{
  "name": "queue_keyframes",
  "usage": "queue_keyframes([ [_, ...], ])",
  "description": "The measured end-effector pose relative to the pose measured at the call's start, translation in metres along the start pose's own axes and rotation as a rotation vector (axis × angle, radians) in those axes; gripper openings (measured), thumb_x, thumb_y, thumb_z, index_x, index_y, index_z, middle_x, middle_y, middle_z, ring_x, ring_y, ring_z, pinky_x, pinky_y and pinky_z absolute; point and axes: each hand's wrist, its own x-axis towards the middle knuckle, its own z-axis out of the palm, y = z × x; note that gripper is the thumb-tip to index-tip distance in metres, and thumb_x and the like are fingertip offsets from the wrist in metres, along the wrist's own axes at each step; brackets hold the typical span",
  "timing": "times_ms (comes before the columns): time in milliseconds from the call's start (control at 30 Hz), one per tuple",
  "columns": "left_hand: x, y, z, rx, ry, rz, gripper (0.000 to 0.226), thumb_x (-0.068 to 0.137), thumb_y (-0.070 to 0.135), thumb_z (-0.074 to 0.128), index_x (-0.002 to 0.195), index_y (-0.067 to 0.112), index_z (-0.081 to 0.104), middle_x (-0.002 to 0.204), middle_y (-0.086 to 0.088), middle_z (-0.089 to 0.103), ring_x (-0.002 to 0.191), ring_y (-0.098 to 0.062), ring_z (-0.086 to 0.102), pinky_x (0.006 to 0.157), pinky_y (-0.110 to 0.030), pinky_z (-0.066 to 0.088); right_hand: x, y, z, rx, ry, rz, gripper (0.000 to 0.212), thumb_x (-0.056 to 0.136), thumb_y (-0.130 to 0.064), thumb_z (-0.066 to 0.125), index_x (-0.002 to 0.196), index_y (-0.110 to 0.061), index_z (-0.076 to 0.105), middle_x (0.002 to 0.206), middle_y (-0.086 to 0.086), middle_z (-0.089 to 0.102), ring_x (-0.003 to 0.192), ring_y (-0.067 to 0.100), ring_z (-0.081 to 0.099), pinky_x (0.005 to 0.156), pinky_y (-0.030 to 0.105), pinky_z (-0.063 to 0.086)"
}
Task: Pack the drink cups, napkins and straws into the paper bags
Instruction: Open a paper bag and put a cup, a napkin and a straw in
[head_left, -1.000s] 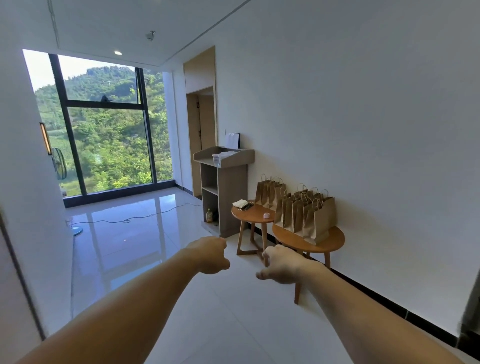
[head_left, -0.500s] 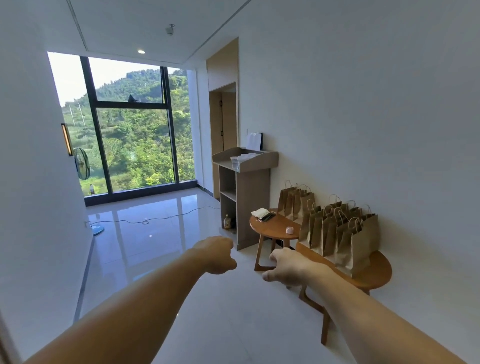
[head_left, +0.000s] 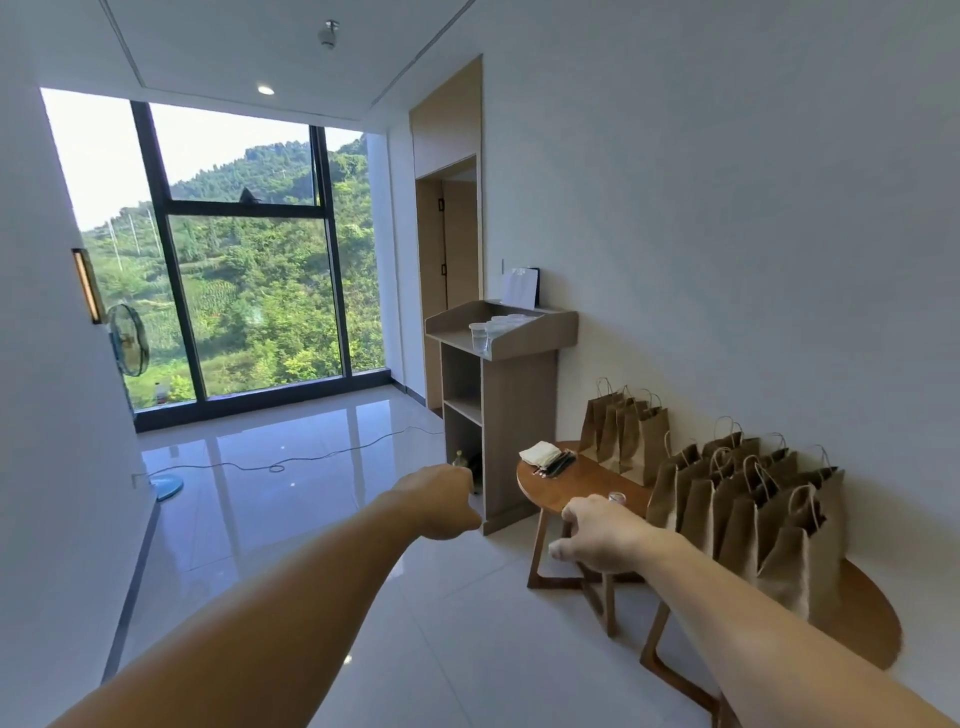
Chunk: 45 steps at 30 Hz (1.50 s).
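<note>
White walls and glossy pale floor tiles (head_left: 291, 499) fill the room, with a tall dark-framed window (head_left: 244, 270) at the far end looking onto a green hillside. Well left of the left hand's fingers, a standing fan (head_left: 130, 347) sits by the wall and a thin cable (head_left: 311, 457) trails over the floor.

The left hand (head_left: 441, 501) is stretched forward in the air, its fingers curled under into a fist that grips nothing. Just beyond those fingers and to their right is a wooden stand (head_left: 519, 415), with clear drink cups (head_left: 493, 325) on its top.

The right hand (head_left: 605, 535) is also held out in the air, fingers bent loosely downward, thumb apart, holding nothing. Beyond its fingertips, a round wooden table (head_left: 582, 483) carries a folded stack of napkins (head_left: 540, 453), with dark straws (head_left: 558, 464) just beside it. A small cup (head_left: 616, 498) is partly hidden behind the knuckles. The far paper bags (head_left: 628, 436) stand upright at the back of that table.

Right of the fingers, the near paper bags (head_left: 753, 519) cluster upright on a second wooden table (head_left: 862, 613) beside the wall.
</note>
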Motion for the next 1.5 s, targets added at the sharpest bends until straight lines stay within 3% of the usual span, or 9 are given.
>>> queue_keyframes([
  [133,0.071,-0.023,-0.001,0.01,-0.036,0.005,0.045,0.095,0.032,0.056,0.136,0.015,0.049,0.133,-0.005,0.055,0.113,-0.018,0.054,0.077,-0.026,0.037,0.067,0.0,-0.004,-0.004,-0.035,0.003,0.052,0.086,-0.051,0.067,0.128,-0.022,0.056,0.125,0.0,0.058,0.105,0.018,0.056,0.086,0.034,0.046],
  [267,0.151,-0.038,0.001,0.006,-0.024,0.027,0.043,0.095,0.03,0.055,0.135,0.014,0.051,0.131,-0.006,0.056,0.102,-0.014,0.05,0.074,-0.024,0.036,0.146,0.005,-0.009,0.022,-0.003,-0.003,0.056,0.087,-0.05,0.066,0.135,-0.024,0.05,0.136,-0.003,0.053,0.111,0.018,0.053,0.08,0.03,0.033],
  [433,0.252,-0.055,-0.004,0.011,-0.031,0.008,0.042,0.096,0.03,0.054,0.134,0.013,0.051,0.127,-0.006,0.057,0.096,-0.012,0.044,0.074,-0.024,0.037,0.248,0.015,-0.03,0.046,-0.017,-0.024,0.058,0.089,-0.048,0.065,0.137,-0.021,0.049,0.139,0.002,0.052,0.122,0.022,0.053,0.095,0.033,0.047],
  [600,0.349,-0.07,-0.02,-0.006,-0.022,-0.018,0.041,0.095,0.029,0.054,0.132,0.011,0.054,0.111,-0.003,0.054,0.096,-0.013,0.045,0.072,-0.022,0.037,0.336,0.023,-0.058,0.084,-0.031,-0.045,0.05,0.09,-0.043,0.065,0.132,-0.021,0.051,0.131,0.001,0.056,0.112,0.02,0.057,0.095,0.032,0.05],
  [833,0.485,-0.1,-0.019,-0.011,-0.036,0.009,0.04,0.095,0.031,0.056,0.131,0.014,0.053,0.129,-0.007,0.058,0.096,-0.011,0.045,0.07,-0.021,0.035,0.464,0.035,-0.07,0.026,-0.032,-0.035,0.054,0.087,-0.048,0.066,0.132,-0.021,0.053,0.129,0.0,0.055,0.107,0.02,0.058,0.093,0.036,0.054],
  [1067,0.645,-0.139,-0.009,0.047,-0.026,0.101,0.012,0.087,0.032,0.054,0.089,0.02,0.053,0.096,-0.002,0.06,0.074,-0.013,0.053,0.055,-0.023,0.035,0.605,0.055,-0.069,0.037,-0.021,0.093,0.066,0.082,-0.053,0.062,0.139,-0.023,0.047,0.138,-0.001,0.05,0.108,0.02,0.058,0.089,0.033,0.053],
  [1233,0.755,-0.153,-0.01,0.038,-0.066,0.243,0.038,0.089,0.035,0.057,0.123,0.019,0.055,0.112,0.0,0.06,0.096,-0.016,0.058,0.069,-0.026,0.045,0.685,0.07,-0.078,0.057,0.004,0.215,0.066,0.083,-0.053,0.062,0.14,-0.023,0.047,0.14,-0.002,0.052,0.12,0.02,0.054,0.094,0.033,0.048],
  [1367,0.824,-0.138,-0.002,0.019,-0.101,0.342,0.047,0.09,0.033,0.057,0.134,0.017,0.05,0.126,-0.002,0.058,0.11,-0.019,0.058,0.076,-0.027,0.044,0.723,0.094,-0.082,0.062,0.006,0.303,0.055,0.089,-0.046,0.063,0.137,-0.021,0.051,0.132,0.0,0.057,0.109,0.02,0.059,0.092,0.036,0.052],
  [1500,0.885,-0.109,0.018,0.026,-0.143,0.433,0.056,0.091,0.036,0.057,0.142,0.017,0.044,0.137,-0.003,0.053,0.119,-0.023,0.054,0.084,-0.029,0.045,0.756,0.136,-0.086,0.083,0.034,0.399,0.05,0.091,-0.044,0.062,0.134,-0.02,0.052,0.131,0.0,0.058,0.112,0.02,0.059,0.09,0.032,0.051],
])
